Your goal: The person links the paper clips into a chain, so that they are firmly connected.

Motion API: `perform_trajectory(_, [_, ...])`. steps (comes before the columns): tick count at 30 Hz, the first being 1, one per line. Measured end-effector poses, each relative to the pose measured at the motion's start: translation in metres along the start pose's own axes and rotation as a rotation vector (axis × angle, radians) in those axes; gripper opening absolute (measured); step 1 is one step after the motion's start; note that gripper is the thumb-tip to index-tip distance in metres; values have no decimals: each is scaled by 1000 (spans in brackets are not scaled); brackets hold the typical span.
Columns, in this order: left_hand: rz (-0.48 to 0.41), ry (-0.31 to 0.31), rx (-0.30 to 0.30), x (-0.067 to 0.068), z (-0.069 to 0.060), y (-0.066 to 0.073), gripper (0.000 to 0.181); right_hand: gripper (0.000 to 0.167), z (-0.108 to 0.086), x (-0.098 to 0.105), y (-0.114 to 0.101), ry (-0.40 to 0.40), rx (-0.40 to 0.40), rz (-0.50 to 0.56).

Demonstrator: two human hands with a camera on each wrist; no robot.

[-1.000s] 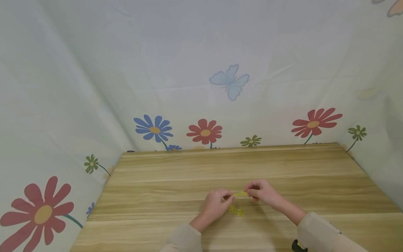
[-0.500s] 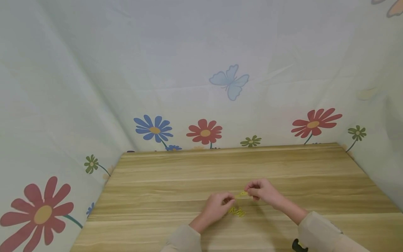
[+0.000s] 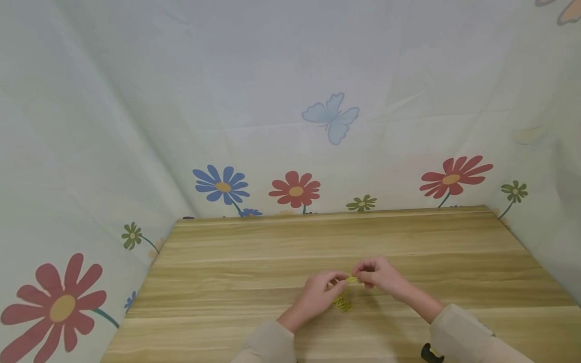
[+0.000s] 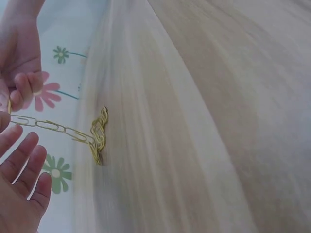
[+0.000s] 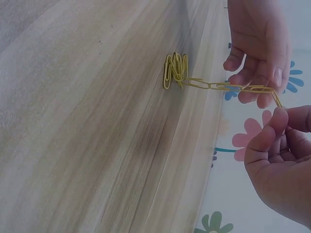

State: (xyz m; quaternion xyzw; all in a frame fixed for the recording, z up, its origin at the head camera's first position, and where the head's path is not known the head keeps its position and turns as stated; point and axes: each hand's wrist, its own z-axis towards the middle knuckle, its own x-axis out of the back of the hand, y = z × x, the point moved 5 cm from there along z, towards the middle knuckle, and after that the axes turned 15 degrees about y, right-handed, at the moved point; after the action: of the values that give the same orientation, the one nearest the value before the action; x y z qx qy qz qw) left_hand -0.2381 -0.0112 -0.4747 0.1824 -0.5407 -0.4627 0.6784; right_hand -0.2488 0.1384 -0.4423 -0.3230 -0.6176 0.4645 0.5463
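Observation:
A chain of yellow paper clips (image 5: 218, 86) runs between the right hand and a small heap of linked clips (image 5: 176, 69) on the wooden table. My right hand (image 3: 381, 277) pinches the end paper clip (image 5: 276, 98) between thumb and fingertips, above the tabletop. Beside the upper links is my left hand (image 3: 320, 293), thumb and index finger close to the chain. In the left wrist view its other fingers (image 4: 30, 170) are spread and loosely bent; the thumb and index tips are cut off by the frame's edge there. I see no clear pinch by the left hand.
The light wood table (image 3: 227, 252) extends all around the hands. A white cloth backdrop (image 3: 254, 101) with printed flowers and a butterfly stands behind it and along both sides. Near the right sleeve is a small black object (image 3: 430, 354) at the frame's bottom edge.
One second ago the left fingers held the chain stretched toward the right hand. They then came off it, and now the left hand has moved up and right, close to the clip by the right fingertips.

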Motion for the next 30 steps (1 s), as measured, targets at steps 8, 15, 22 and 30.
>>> perform_trajectory(8, [6, 14, -39, -4, 3, 2, 34, 18, 0, -1, 2, -14, 1, 13])
perform_trajectory(15, [-8, 18, -48, -5, 4, 5, 31, 17, 0, -1, 1, -25, 11, 10])
perform_trajectory(22, [-40, 22, 7, 3, 7, 7, 29, 28, -1, -1, 1, -23, 24, 21])
perform_trajectory(30, [-38, 60, 41, 20, 14, 8, 27, 37, 1, 3, 5, -2, 40, 33])
